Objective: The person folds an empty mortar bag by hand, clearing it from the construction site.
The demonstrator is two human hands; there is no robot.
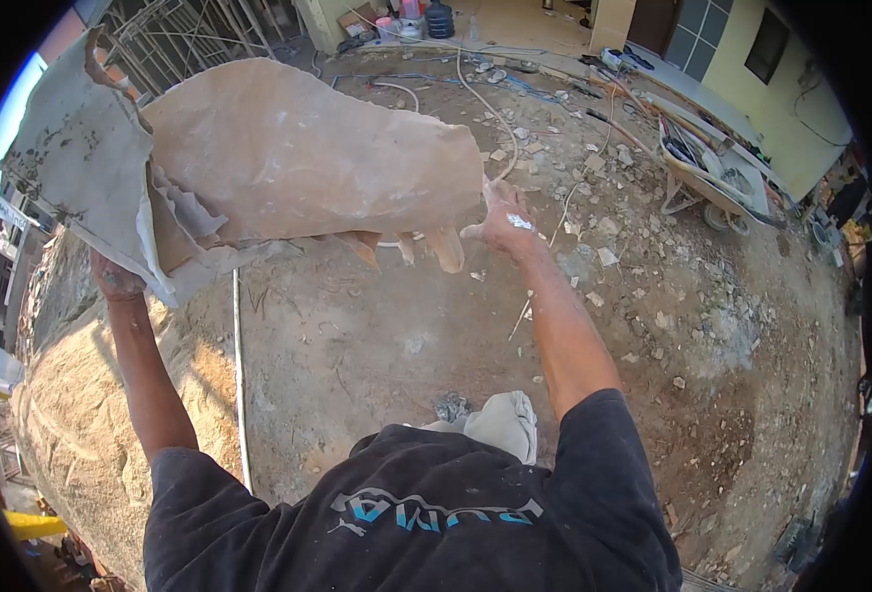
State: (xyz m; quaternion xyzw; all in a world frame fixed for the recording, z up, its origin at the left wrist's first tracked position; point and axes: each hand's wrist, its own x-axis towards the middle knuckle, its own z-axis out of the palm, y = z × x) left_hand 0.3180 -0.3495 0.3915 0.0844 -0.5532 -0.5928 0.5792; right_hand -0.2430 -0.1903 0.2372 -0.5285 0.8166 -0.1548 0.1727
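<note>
A large torn paper sack [308, 153] is spread out in front of me at arm's length. Its broad face is tan and dusty, and a grey flap [76, 163] with dirt specks folds over on the left. Ragged strips hang from its lower edge. My left hand [118, 278] is closed on the bottom of the grey flap, which hides most of the fingers. At the sack's right end, my right hand [505, 222] grips the edge, fingers partly out of sight and thumb sticking out. A shiny whitish patch shows on the back of this hand.
A sand heap [91, 395] rises at left, beside a thin white pipe [240, 385]. Rubble [668, 321] litters the ground to the right. A loaded wheelbarrow [717, 183] stands at upper right. Hoses [480, 99] cross the ground near a blue water jug [440, 20].
</note>
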